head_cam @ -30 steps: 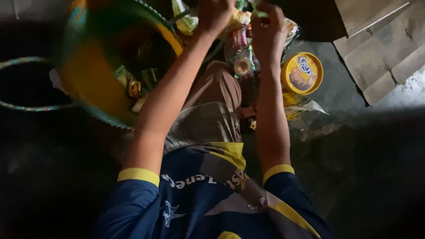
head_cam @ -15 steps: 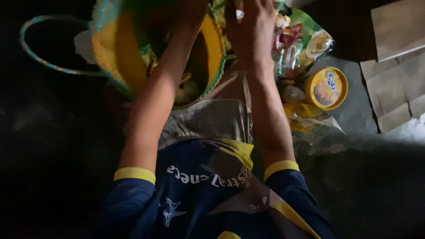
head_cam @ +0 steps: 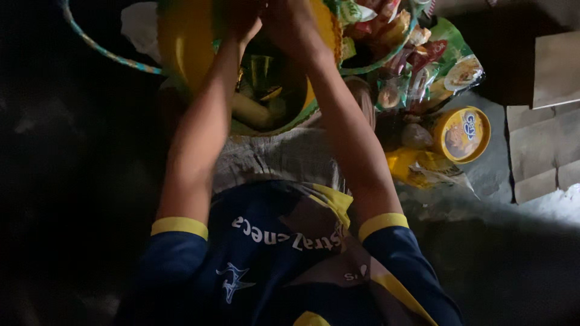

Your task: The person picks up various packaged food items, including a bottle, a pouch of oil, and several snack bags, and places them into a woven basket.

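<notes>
Both hands, left hand [head_cam: 244, 21] and right hand [head_cam: 290, 18], are now raised over the yellow woven plastic basket [head_cam: 181, 54], drawn nearer since a second ago; their grip cannot be told; snack packets [head_cam: 417, 66] lie right.

The yellow basket [head_cam: 181, 54] looks like smooth woven plastic with a faint sheen, and its striped handle [head_cam: 103, 48] seems plastic too, though the dim light makes that hard to judge. The snack packets [head_cam: 423, 66] are glossy crinkled film, the round tub [head_cam: 462, 134] has a shiny printed lid. The cardboard pieces [head_cam: 544, 139] are matt and the trousers [head_cam: 284, 157] coarse cloth.
</notes>
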